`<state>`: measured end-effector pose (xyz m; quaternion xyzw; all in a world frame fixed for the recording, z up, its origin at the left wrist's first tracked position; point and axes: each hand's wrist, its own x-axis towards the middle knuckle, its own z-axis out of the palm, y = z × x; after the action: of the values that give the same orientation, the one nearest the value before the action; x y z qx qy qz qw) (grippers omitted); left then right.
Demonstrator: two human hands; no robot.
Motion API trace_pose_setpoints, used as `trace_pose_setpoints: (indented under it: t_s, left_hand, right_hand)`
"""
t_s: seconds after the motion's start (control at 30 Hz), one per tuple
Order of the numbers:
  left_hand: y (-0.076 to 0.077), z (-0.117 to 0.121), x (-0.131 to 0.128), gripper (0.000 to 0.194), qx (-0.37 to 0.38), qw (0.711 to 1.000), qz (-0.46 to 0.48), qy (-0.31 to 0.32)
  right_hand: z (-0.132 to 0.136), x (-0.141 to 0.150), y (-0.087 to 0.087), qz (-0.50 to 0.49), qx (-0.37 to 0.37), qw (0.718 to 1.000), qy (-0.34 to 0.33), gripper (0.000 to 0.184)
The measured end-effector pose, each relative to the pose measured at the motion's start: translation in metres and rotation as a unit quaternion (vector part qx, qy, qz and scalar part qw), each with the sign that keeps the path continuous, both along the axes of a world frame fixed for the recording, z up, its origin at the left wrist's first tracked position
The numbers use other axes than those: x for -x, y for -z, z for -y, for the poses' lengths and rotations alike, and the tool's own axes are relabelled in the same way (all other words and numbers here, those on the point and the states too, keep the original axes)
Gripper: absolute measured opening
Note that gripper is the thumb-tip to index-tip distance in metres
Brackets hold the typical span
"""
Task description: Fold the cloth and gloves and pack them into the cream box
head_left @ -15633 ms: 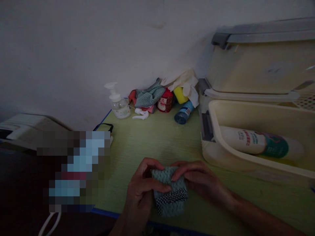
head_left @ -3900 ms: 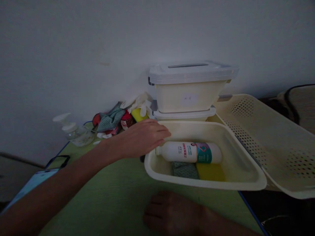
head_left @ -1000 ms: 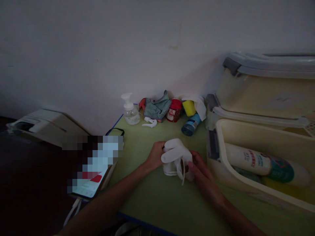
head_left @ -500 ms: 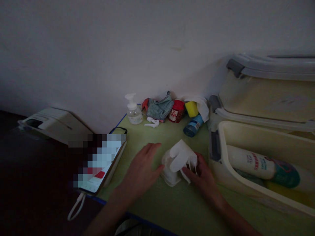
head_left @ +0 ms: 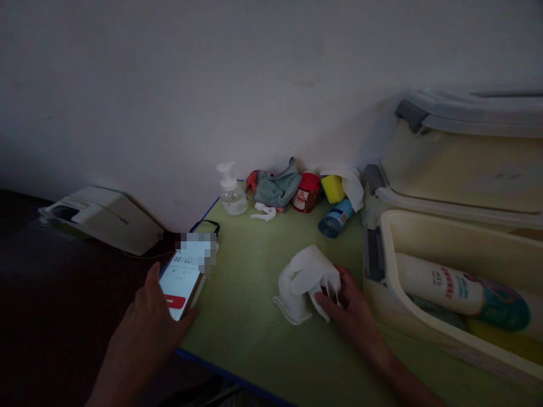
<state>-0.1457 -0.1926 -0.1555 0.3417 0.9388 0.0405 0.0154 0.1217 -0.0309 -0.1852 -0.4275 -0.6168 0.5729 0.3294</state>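
green table (head_left: 250, 257), glove (head_left: 309, 272) between hands (head_left: 142, 325), in right one (head_left: 353, 308)

My single view looks from my head, forward and slightly down, at close range over my hands (head_left: 339, 299) and the bench (head_left: 254, 271), with the wall (head_left: 237, 85) filling its upper part.

Clear pump bottle (head_left: 233, 199) upright near wall (head_left: 169, 102), white spray head (head_left: 263, 212) beside it, teal cloth (head_left: 276, 188), red tub (head_left: 306, 195), yellow sponge (head_left: 332, 188), open cream bin (head_left: 428, 333) containing white bottle (head_left: 445, 287) on its side.
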Motion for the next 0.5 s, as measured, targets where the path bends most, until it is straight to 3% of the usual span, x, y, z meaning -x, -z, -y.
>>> trace_pose_setpoints:
  t_s: [0.2, 0.5]
  left_hand:
    - [-0.008, -0.005, -0.001, 0.091, 0.0, 1.0, -0.001, 0.015]
    - [-0.017, -0.021, 0.024, 0.083, -0.015, 0.997, -0.001, 0.07]
  right_hand:
    - [0.001, -0.001, -0.005, 0.021, 0.0, 1.0, -0.004, 0.039]
    - [-0.001, -0.002, 0.009, 0.007, -0.013, 1.0, -0.004, 0.041]
